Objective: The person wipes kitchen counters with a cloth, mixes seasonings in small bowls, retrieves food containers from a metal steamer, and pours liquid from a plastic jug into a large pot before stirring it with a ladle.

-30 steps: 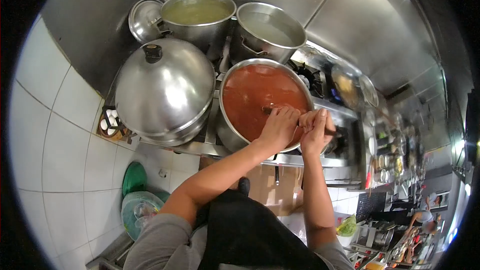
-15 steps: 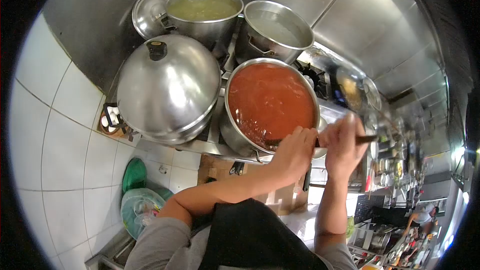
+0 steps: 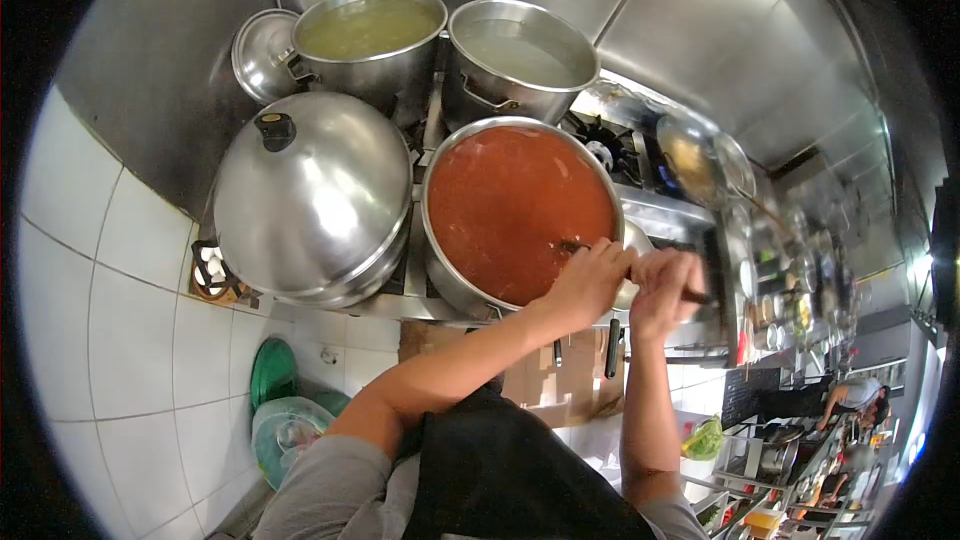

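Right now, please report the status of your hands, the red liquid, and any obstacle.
Left hand and right hand closed on dark-handled utensil. Utensil dips into red liquid, lower end hidden. Lidded pot close at left, not blocking.

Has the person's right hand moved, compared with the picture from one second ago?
Yes. Judged against the pot of red liquid, the right hand has shifted toward the picture's right, farther out from the pot.

Steel wall (image 3: 690, 40) far, vertical seams, glare up top. White tile wall (image 3: 130, 310) left, dark joints. White-tiled floor (image 3: 694, 377) right of brown sheet (image 3: 545, 380). Black mat (image 3: 745, 395) farther right. Bright light (image 3: 919, 261) at right edge.
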Motion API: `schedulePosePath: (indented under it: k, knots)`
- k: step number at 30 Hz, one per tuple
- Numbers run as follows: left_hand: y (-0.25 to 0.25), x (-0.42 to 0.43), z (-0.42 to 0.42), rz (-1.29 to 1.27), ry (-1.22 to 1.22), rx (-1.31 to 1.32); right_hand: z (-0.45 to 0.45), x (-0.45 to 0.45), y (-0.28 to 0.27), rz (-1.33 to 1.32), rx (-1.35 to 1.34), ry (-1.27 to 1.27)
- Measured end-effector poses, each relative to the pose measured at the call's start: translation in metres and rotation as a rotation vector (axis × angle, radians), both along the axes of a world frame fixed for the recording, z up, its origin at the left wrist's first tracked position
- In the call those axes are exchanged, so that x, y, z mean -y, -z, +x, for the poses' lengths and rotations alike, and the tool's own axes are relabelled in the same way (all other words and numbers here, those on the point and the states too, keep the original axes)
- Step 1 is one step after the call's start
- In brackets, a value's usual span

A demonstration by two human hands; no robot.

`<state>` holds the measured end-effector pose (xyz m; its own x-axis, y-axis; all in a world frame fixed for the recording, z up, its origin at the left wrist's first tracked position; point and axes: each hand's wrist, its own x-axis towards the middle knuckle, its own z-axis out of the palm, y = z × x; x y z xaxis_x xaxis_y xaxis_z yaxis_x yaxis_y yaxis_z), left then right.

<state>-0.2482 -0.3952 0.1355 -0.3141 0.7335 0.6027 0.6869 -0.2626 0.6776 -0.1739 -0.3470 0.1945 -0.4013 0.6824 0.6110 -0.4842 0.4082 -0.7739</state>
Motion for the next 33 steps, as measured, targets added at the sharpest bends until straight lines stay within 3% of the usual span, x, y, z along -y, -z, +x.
schedulePosePath:
  k: [7,16,22,24,28,33]
  knots:
    - [0.015,0.006,-0.017,-0.077,-0.243,-0.184,-0.018,-0.011,0.032,-0.201,-0.070,-0.100]
    - [-0.015,0.056,-0.015,-0.086,-0.327,-0.213,-0.025,0.026,-0.015,-0.203,0.041,-0.270]
    - [-0.027,0.075,0.007,-0.068,-0.216,-0.089,-0.006,0.053,-0.060,-0.235,0.204,-0.279]
    - [-0.032,0.075,0.019,-0.033,-0.139,0.051,0.004,0.060,-0.066,-0.136,0.305,-0.140]
    - [-0.030,0.065,0.028,0.105,-0.026,0.129,0.016,0.058,-0.060,-0.071,0.235,-0.130]
    - [-0.015,0.036,0.023,0.066,0.029,0.094,0.017,0.037,-0.037,0.003,0.154,-0.023]
